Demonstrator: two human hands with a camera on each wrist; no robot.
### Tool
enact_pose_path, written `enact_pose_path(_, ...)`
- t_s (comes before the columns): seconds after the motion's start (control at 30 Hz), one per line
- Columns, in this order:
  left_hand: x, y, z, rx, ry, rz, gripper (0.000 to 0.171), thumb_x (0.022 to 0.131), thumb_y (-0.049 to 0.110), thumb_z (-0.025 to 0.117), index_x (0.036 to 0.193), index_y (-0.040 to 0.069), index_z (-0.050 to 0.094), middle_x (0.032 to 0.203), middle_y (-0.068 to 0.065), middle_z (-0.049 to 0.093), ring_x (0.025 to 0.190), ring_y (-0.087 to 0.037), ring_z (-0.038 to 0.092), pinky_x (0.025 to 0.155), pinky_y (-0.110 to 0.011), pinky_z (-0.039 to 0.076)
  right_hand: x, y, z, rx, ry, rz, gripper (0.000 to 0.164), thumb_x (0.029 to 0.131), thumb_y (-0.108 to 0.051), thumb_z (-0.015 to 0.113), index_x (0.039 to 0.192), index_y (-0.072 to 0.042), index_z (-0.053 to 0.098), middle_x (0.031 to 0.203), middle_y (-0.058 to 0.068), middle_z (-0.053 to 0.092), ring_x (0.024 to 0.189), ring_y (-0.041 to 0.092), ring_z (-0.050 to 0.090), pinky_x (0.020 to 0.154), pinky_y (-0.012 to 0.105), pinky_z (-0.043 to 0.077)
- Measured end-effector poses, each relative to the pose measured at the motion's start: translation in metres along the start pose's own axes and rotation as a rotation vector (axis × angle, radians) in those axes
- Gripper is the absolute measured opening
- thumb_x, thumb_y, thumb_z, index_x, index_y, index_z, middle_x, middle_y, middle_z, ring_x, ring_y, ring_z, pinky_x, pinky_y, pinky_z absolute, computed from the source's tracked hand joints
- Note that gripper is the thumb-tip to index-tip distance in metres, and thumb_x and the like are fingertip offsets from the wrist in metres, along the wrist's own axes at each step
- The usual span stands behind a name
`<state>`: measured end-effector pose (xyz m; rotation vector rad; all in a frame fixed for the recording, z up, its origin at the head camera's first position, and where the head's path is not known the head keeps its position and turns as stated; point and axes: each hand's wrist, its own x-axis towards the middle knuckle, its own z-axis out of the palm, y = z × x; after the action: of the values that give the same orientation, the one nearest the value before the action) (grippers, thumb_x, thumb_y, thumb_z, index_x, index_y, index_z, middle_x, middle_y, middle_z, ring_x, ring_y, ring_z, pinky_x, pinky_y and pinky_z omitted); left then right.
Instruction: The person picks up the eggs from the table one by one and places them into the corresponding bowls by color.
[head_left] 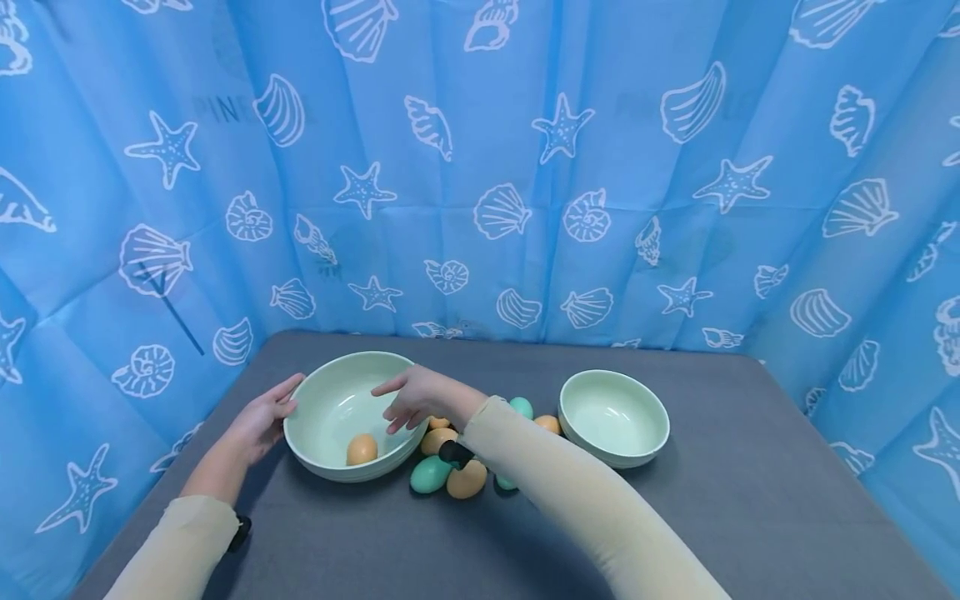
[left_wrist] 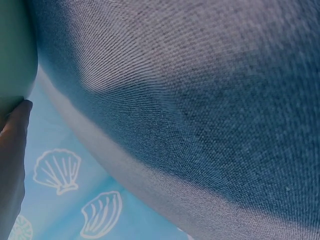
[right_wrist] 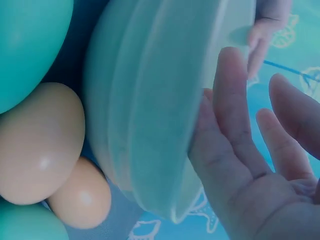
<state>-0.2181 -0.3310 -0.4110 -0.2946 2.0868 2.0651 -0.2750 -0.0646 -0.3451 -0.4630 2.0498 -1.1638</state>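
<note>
A large pale green bowl (head_left: pixel 330 408) stands at the left of the table with one brown egg (head_left: pixel 362 449) inside, near its front wall. My left hand (head_left: pixel 258 423) holds this bowl by its left rim; in the left wrist view only part of that hand shows against the bowl's outside. Over the bowl's right rim reaches my right hand (head_left: pixel 423 396), its fingers loosely spread and nothing between them. In the right wrist view, brown eggs (right_wrist: pixel 42 145) and green eggs (right_wrist: pixel 30 50) lie beside the bowl's ribbed outer wall.
A smaller pale green bowl (head_left: pixel 611 412) stands to the right. Between the bowls lie several eggs, among them a green egg (head_left: pixel 431 474) and a brown egg (head_left: pixel 467 480), some hidden by my right forearm. A blue shell-print curtain (head_left: pixel 465 167) hangs behind the grey table (head_left: pixel 360 533).
</note>
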Motion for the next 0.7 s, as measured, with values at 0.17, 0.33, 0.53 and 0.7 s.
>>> enact_pose_path(0.17, -0.001, 0.0, 0.0, -0.006, -0.006, 0.004, 0.056, 0.107, 0.01, 0.029, 0.155, 0.011, 0.0, 0.16, -0.012, 0.0, 0.146, -0.033, 0.005, 0.115, -0.051, 0.013, -0.014, 0.001, -0.01, 0.045, 0.027, -0.012, 0.045, 0.091, 0.001, 0.064, 0.134, -0.014, 0.061, 0.11, 0.019, 0.069, 0.081, 0.022, 0.071, 0.076, 0.036, 0.056)
enact_pose_path(0.33, 0.0, 0.001, 0.0, -0.018, -0.009, -0.002, 0.056, 0.107, 0.01, 0.028, 0.155, 0.011, 0.0, 0.159, -0.012, 0.001, 0.146, -0.033, 0.006, 0.115, -0.05, 0.013, -0.026, 0.008, -0.021, 0.084, 0.061, -0.026, 0.045, 0.091, 0.0, 0.065, 0.133, -0.015, 0.062, 0.112, 0.02, 0.068, 0.084, 0.024, 0.071, 0.084, 0.044, 0.054)
enact_pose_path(0.53, 0.001, 0.001, 0.0, -0.016, 0.001, -0.012, 0.056, 0.107, 0.009, 0.029, 0.155, 0.012, 0.001, 0.16, -0.011, 0.001, 0.146, -0.032, 0.005, 0.115, -0.05, 0.012, -0.045, 0.016, -0.032, 0.116, 0.101, -0.039, 0.046, 0.091, -0.001, 0.065, 0.135, -0.013, 0.06, 0.109, 0.022, 0.068, 0.084, 0.024, 0.071, 0.087, 0.047, 0.052)
enact_pose_path(0.7, 0.001, 0.0, -0.001, 0.002, -0.003, -0.002, 0.057, 0.107, 0.009, 0.029, 0.155, 0.012, -0.001, 0.16, -0.012, -0.001, 0.146, -0.033, 0.003, 0.115, -0.052, 0.012, -0.063, 0.025, -0.043, 0.113, 0.124, -0.049, 0.048, 0.092, -0.005, 0.066, 0.138, -0.014, 0.057, 0.11, 0.017, 0.069, 0.087, 0.023, 0.071, 0.084, 0.044, 0.054)
